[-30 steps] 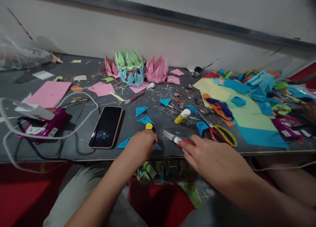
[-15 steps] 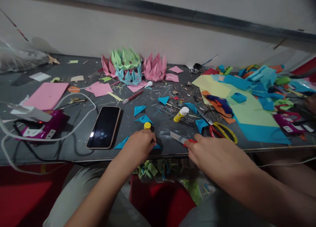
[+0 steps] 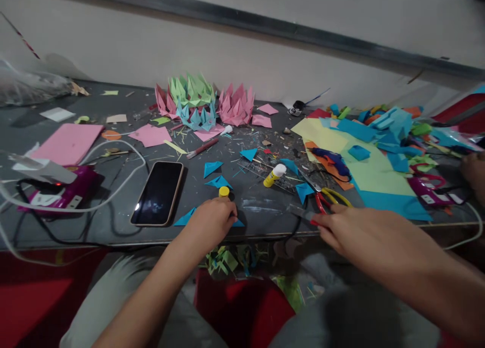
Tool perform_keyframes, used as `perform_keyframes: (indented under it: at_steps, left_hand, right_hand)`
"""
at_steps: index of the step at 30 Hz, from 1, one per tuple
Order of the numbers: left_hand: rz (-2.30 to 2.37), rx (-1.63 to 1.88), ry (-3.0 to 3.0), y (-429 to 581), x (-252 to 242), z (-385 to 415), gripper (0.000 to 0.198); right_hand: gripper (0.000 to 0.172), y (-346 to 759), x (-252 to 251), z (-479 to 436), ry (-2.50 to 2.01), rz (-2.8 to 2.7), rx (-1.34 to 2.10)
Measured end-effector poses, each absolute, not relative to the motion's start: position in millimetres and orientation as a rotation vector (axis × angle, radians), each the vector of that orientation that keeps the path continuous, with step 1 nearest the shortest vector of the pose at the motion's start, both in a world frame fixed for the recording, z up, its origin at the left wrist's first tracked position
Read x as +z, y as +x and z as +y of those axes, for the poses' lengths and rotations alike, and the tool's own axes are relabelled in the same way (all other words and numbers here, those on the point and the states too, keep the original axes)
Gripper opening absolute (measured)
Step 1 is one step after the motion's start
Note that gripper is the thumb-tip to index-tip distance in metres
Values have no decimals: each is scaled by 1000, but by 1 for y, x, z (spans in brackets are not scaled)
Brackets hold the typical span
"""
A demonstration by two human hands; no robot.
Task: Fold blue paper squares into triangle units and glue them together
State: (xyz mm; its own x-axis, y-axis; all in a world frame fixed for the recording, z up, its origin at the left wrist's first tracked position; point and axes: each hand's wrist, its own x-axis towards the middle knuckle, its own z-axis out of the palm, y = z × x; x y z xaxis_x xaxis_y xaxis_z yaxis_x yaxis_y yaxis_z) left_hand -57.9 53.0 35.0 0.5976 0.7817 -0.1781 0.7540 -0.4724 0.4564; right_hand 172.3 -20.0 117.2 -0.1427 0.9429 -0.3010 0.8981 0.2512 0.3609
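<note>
My left hand [image 3: 212, 219] rests at the table's front edge with its fingers curled. Folded blue paper [image 3: 185, 217] sticks out on both sides of it; what the fingertips hold is hidden. Just beyond the knuckles shows a round yellow cap [image 3: 224, 191]. My right hand [image 3: 352, 229] is closed around the red handle of a knife [image 3: 302, 212], its flat grey blade pointing left. Between and beyond the hands stands a tilted yellow glue stick [image 3: 275, 176] with a white top. Scissors [image 3: 322, 195] with red and yellow handles lie beside the right hand, near several blue paper triangles [image 3: 215, 182].
A phone [image 3: 158, 194] lies left of my left hand. White cables run to a purple power strip [image 3: 70, 191]. Folded paper crowns [image 3: 193, 100] stand at the back. Coloured paper sheets [image 3: 394, 186] cover the right side, where another person's hand [image 3: 473, 171] shows.
My right hand has moved right with the knife, drawing the blade toward the scissors. My left hand has stayed in place. The view has shifted slightly.
</note>
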Motion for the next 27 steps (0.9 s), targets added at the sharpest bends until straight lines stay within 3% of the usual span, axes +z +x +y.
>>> perform_keyframes:
  at_steps: [11,27]
  left_hand:
    - [1234,56,2342,-57,28,54,11]
    - [1223,79,2351,-58,30,53,12]
  right_hand:
    - [27,113,113,-14,1532,2161,54]
    - [32,118,129,-12,1465,1993,-25]
